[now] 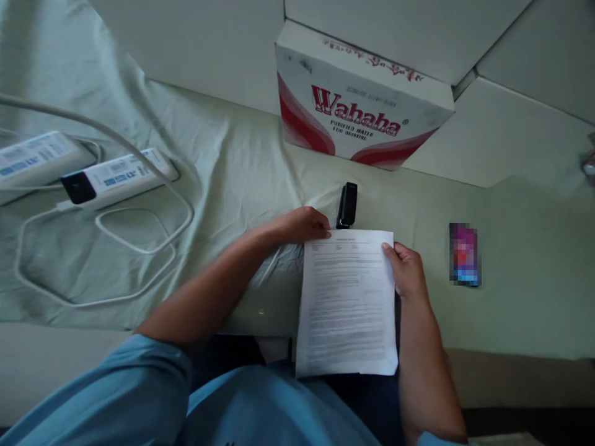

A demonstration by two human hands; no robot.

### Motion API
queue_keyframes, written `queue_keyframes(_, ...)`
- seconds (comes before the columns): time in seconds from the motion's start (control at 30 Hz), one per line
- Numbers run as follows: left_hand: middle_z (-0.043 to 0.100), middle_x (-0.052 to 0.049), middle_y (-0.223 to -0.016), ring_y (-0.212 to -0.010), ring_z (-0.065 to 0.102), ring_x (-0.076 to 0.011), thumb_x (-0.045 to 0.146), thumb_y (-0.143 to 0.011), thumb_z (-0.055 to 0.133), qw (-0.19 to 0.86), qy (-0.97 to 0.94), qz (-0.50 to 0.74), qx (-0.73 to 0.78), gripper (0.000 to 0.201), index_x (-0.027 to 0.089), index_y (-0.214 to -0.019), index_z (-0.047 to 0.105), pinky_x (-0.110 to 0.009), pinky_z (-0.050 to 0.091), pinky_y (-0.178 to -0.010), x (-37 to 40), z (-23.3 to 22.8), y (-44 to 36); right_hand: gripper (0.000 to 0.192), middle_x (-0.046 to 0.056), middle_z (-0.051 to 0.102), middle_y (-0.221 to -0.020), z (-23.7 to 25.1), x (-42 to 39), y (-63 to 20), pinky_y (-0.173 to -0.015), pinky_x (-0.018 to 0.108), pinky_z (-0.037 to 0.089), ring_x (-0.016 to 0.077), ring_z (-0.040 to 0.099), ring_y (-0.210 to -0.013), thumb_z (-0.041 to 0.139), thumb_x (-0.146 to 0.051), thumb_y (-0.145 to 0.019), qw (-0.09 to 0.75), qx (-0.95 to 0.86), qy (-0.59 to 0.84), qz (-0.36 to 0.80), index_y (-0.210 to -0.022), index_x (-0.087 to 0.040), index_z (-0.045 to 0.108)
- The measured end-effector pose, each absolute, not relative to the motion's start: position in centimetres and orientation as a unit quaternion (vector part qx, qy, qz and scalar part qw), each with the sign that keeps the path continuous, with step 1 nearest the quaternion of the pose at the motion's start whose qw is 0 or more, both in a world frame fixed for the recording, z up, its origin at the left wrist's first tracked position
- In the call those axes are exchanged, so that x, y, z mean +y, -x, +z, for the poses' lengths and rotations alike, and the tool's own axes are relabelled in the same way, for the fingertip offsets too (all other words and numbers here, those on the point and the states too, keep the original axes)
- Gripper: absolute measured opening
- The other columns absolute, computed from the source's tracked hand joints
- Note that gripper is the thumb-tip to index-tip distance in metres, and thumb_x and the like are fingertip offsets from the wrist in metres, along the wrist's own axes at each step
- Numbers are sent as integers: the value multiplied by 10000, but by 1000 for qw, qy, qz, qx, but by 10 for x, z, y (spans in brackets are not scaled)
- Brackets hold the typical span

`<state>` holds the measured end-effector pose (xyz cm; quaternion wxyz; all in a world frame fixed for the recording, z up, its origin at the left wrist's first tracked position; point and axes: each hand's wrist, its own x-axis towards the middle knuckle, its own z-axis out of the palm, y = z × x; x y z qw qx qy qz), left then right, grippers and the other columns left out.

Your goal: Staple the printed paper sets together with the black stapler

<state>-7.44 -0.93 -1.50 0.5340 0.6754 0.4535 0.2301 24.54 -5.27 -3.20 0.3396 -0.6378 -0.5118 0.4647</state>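
Printed sheets (346,303) held at the near edge of the cloth-covered table (511,260), lower part overhanging toward the lap. Left hand (302,226) pinches the top left corner; right hand (406,269) closes on the right edge. A black stapler (346,205) stands just beyond the top edge. Risk: with only light edge grips, the pages may fan out of register or slide off.

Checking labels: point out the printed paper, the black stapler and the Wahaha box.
printed paper (346,303), head view, middle of the printed page.
black stapler (347,205), head view, middle of its body.
Wahaha box (356,114), head view, front face at the red lettering.
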Motion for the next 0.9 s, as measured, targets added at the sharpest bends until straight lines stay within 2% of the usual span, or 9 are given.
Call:
queue_keyframes(0.1,758,-17,-698,-624,628,-175,190,-804,746,469,-674,232,521,112,225,-726,819,-294,432,-676,-8,-11,74,506,-56,500,-577,-35,-51,-244,-515,253,320,118,405,-549,736,-658,-852,323,-525,658,433,-663,-214,582)
queue_keyframes(0.17,800,-26,-807,-724,682,-190,175,-841,715,423,-679,203,564,137,225,-808,839,-305,486,-768,-7,-8,68,490,-53,477,-572,-35,-50,-243,-514,257,301,121,389,-558,706,-642,-863,312,-538,670,406,-656,-218,572)
queue_keyframes(0.33,838,-75,-981,-912,762,-247,204,-947,636,339,-675,187,628,239,204,-1028,861,-349,555,-896,-8,-13,53,480,-39,501,-603,-36,-50,-241,-546,268,333,134,412,-595,657,-648,-887,305,-546,684,375,-695,-211,608)
queue_keyframes(0.43,838,-125,-1090,-992,770,-283,200,-993,570,277,-679,231,639,325,163,-1173,839,-392,577,-928,-14,-25,48,494,-29,555,-638,-38,-50,-241,-572,272,374,146,460,-617,637,-674,-907,314,-546,684,368,-753,-206,656)
queue_keyframes(0.5,811,-140,-1266,-1160,742,-294,133,-1002,506,215,-710,290,605,431,167,-1329,786,-425,568,-1015,-17,-33,47,497,-25,573,-648,-39,-50,-241,-579,272,383,148,474,-622,634,-679,-913,312,-545,687,365,-775,-203,674)
queue_keyframes(0.57,737,-100,-1476,-1394,643,-279,30,-971,449,162,-757,335,538,585,235,-1443,727,-472,495,-1161,-18,-39,47,493,-25,575,-645,-38,-50,-240,-580,273,383,147,476,-620,638,-673,-913,306,-542,694,363,-779,-200,678)
queue_keyframes(0.63,671,-26,-1582,-1555,517,-244,-48,-914,421,146,-799,341,473,721,310,-1472,703,-528,358,-1290,-17,-44,48,486,-21,581,-647,-36,-51,-239,-583,275,388,148,483,-621,640,-663,-913,303,-540,695,366,-776,-199,678)
queue_keyframes(0.73,661,16,-1588,-1614,454,-212,-86,-847,415,162,-825,324,435,814,337,-1490,681,-578,183,-1370,-13,-49,50,482,-22,585,-644,-35,-51,-239,-573,274,381,147,480,-615,643,-661,-917,304,-544,692,364,-785,-199,687)
queue_keyframes(0.9,650,6,-1593,-1619,448,-201,-84,-822,420,182,-827,319,426,837,323,-1510,668,-579,74,-1394,-12,-50,50,493,-24,593,-653,-38,-53,-242,-566,269,370,139,466,-605,642,-667,-934,307,-547,692,357,-764,-205,672)
